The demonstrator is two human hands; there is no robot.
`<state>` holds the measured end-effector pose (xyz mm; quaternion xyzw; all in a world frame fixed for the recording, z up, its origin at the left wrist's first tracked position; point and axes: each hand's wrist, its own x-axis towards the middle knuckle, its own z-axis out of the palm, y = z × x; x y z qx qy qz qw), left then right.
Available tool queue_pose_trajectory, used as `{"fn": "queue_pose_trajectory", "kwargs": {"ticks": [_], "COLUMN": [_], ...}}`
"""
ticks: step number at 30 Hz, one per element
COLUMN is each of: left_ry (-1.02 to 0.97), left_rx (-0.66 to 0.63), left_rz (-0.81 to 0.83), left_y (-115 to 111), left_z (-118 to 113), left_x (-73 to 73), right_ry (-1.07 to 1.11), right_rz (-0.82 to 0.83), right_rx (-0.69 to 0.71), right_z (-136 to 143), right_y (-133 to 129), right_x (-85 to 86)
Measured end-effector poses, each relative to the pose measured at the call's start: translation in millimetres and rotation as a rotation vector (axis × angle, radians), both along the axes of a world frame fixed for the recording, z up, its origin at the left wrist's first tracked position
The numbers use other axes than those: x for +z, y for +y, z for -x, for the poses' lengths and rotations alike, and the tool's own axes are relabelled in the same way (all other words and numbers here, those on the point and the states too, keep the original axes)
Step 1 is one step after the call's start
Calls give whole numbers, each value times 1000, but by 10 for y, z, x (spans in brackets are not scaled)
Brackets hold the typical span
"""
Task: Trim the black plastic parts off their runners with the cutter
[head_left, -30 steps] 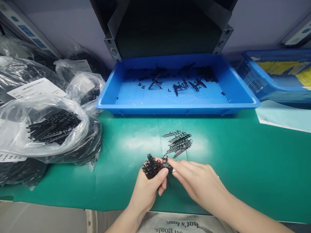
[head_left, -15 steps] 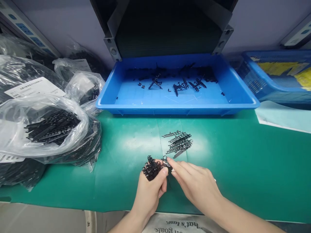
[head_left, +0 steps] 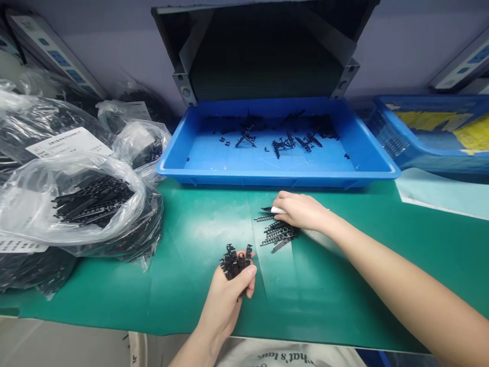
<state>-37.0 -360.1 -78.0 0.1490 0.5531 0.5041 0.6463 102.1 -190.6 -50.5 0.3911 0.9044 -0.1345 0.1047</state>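
Green mat (head_left: 198, 219): my right hand (head_left: 301, 210) pinches a white-handled tool (head_left: 277, 210), black ladder-like strips (head_left: 277, 236) crosswise just beneath its fingers. My left hand (head_left: 228, 291) clamps black parts (head_left: 232, 264).

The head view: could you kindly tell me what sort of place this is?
Probably a small-parts workbench, perhaps in a factory: slotted black strips lie on a green mat, an open plastic bag holds many black parts, and a blue tray holds loose black pieces.

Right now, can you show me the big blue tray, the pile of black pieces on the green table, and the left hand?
Blue tray (head_left: 244, 176): head view, front rim.
Pile of black pieces (head_left: 278, 235): head view, near its middle.
Left hand (head_left: 227, 293): head view, middle of the hand.
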Motion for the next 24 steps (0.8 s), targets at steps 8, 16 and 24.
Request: {"fn": "queue_pose_trajectory", "kwargs": {"ticks": [8, 16, 24], "left_ry": [55, -205, -123], "left_rx": [212, -171, -157], "left_rz": [-33, -14, -79], "left_y": [175, 122, 87], "left_z": [175, -19, -61], "left_x": [7, 27, 9], "right_ry": [177, 565, 698], "right_rz": [93, 426, 205], "right_rx": [169, 225, -163], "right_z": [-135, -204, -276], "right_y": [-244, -659, -967], "right_x": [168, 139, -88]}}
